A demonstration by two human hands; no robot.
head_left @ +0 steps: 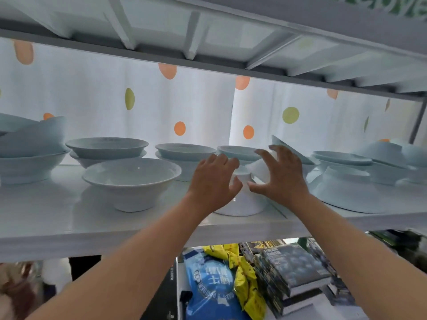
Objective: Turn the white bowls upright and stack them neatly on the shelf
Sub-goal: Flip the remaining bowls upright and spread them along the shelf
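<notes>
Together, both open hands (247, 179) around bowl (240, 204).

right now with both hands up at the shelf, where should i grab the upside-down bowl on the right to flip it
Take the upside-down bowl by its wide rim, which lies low against the shelf, one hand from each side. Its narrow foot points up and its flared wall slopes, so fingers would likely slip there. The right hand is nearest; the left hand must cross over.

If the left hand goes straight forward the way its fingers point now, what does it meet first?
Most likely the upside-down bowl directly behind the left hand; the fingers already reach over its raised foot. Whether they touch it cannot be told; depth is unclear.
</notes>
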